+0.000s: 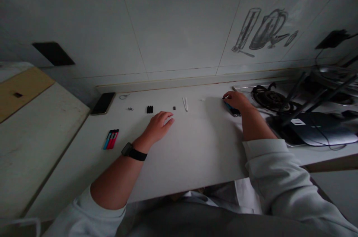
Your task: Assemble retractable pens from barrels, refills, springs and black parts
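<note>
My left hand (160, 125) rests over the white tabletop (192, 155), fingers loosely spread with nothing in them. Just beyond its fingertips lie several short black pieces (150, 109) side by side and a tiny dark square piece (174, 108). A pair of thin white sticks (185, 104) sits farther right. At the right, my right hand (237, 101) has its fingers closed at a small black thing, too small to name. Beneath that hand are blue-and-black items (232, 109), partly hidden by it. Three slim sticks (111, 139) with dark ends, one blue and two red, lie left of my left hand.
A smartphone (103, 103), a thin looped cord (123, 96) and small metal bits (130, 109) lie at the back left. A gas burner (270, 97) and a dark flat device (321, 128) crowd the right. A tiled wall (179, 31) closes off the back.
</note>
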A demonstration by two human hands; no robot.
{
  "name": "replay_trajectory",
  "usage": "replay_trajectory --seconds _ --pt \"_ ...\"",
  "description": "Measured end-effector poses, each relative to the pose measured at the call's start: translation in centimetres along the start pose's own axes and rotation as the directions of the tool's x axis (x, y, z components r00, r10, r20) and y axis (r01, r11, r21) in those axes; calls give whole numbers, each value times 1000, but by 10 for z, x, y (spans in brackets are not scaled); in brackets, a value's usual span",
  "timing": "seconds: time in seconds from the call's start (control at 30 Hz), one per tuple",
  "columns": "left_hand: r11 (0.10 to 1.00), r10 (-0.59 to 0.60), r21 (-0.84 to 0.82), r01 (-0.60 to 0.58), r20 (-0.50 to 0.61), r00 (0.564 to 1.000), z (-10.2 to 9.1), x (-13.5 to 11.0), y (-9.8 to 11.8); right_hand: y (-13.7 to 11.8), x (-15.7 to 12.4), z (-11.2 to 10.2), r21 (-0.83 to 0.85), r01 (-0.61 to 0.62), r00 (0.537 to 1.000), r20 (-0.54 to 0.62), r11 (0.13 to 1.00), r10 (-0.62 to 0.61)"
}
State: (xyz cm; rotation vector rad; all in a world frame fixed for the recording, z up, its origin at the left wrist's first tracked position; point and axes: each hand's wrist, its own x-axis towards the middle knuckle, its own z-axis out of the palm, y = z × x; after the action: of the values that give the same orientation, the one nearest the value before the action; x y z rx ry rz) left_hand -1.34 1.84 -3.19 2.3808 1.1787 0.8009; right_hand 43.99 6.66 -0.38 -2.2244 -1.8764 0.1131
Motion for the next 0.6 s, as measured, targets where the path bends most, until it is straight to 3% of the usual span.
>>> replay_trajectory --seconds 0.6 --pt "1000 4 30 -4 13 1000 -2 1 2 -1 0 0 -40 10 1000 25 999 -9"
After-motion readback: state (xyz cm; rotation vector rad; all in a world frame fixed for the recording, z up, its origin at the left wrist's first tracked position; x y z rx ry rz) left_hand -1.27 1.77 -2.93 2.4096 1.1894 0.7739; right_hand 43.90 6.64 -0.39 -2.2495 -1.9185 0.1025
